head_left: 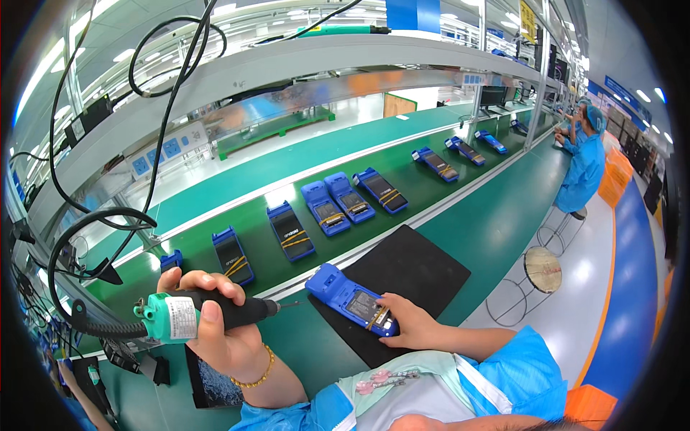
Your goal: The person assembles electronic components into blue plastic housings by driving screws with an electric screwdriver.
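Observation:
My left hand [231,350] is wrapped round an electric screwdriver [253,310] with a black grip and a green cable end. Its thin bit points right, toward a blue handheld terminal [336,289], and does not touch it. With its back up, that terminal shows an uncovered battery bay and a yellow rubber band near its lower end. My right hand [413,325] grips the terminal by this lower end, thumb on top. Beneath the terminal lies a black mat [428,264] on the green bench [496,215].
Beyond the bench runs a green conveyor belt [262,269] carrying several blue terminals [290,231], many banded in yellow. A dark tray of small parts [215,381] sits near my left forearm. Black cables [162,144] hang at left. Seated co-workers in blue [583,165] work at far right, near a stool [543,270].

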`<action>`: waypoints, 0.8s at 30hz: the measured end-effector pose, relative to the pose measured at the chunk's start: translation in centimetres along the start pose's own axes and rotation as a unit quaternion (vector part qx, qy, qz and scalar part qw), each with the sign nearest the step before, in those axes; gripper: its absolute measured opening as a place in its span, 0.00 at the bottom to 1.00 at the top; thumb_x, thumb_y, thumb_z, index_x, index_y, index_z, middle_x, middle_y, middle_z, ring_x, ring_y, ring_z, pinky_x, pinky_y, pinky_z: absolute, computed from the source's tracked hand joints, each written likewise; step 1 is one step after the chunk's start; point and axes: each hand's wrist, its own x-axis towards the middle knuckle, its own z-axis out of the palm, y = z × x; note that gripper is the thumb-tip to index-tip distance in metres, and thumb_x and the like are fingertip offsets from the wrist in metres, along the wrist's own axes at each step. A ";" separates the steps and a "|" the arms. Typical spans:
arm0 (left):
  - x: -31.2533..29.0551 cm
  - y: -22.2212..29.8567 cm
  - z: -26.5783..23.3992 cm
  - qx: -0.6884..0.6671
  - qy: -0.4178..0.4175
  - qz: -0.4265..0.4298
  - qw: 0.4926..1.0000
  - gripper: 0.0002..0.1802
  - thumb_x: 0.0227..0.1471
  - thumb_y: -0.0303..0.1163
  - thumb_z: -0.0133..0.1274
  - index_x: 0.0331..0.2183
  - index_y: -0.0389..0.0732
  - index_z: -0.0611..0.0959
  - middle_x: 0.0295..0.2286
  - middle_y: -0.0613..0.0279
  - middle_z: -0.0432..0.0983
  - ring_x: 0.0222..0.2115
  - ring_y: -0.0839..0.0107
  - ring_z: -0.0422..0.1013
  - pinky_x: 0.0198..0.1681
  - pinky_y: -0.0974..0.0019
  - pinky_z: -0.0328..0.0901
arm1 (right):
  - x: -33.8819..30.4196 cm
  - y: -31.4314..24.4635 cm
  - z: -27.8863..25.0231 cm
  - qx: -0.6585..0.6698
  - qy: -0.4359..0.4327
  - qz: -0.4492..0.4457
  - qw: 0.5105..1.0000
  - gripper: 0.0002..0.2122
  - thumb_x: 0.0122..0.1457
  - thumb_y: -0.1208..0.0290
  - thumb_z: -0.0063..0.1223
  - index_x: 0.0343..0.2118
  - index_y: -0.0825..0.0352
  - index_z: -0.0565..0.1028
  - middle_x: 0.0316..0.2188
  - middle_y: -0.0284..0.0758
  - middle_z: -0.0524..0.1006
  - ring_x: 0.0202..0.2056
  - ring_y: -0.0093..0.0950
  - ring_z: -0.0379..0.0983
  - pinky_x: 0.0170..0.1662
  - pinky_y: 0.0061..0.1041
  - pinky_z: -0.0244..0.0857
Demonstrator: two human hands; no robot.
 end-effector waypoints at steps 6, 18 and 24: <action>-0.6 0.7 0.4 0.005 0.002 0.020 1.000 0.33 0.48 0.25 0.55 0.55 0.35 0.62 0.35 0.53 0.70 0.30 0.67 0.71 0.29 0.69 0.68 | 3.1 5.5 -3.6 0.677 0.017 0.179 0.714 0.36 0.49 0.74 0.59 0.62 0.68 0.55 0.52 0.46 0.69 0.53 0.41 0.70 0.58 0.40 0.62; -1.2 1.4 1.7 0.101 0.039 0.099 0.989 0.32 0.47 0.26 0.55 0.54 0.32 0.63 0.34 0.51 0.70 0.24 0.68 0.69 0.25 0.69 0.67 | 20.4 22.4 -11.1 0.015 0.393 0.276 0.877 0.38 0.34 0.64 0.69 0.52 0.69 0.65 0.46 0.51 0.73 0.48 0.46 0.71 0.52 0.37 0.65; -4.2 6.2 2.7 0.112 -0.062 0.161 0.979 0.34 0.52 0.28 0.55 0.57 0.37 0.60 0.39 0.46 0.71 0.24 0.67 0.69 0.24 0.69 0.64 | 23.2 28.2 -13.6 -0.078 0.299 0.185 0.933 0.40 0.33 0.65 0.68 0.54 0.64 0.63 0.42 0.47 0.75 0.45 0.47 0.71 0.52 0.40 0.65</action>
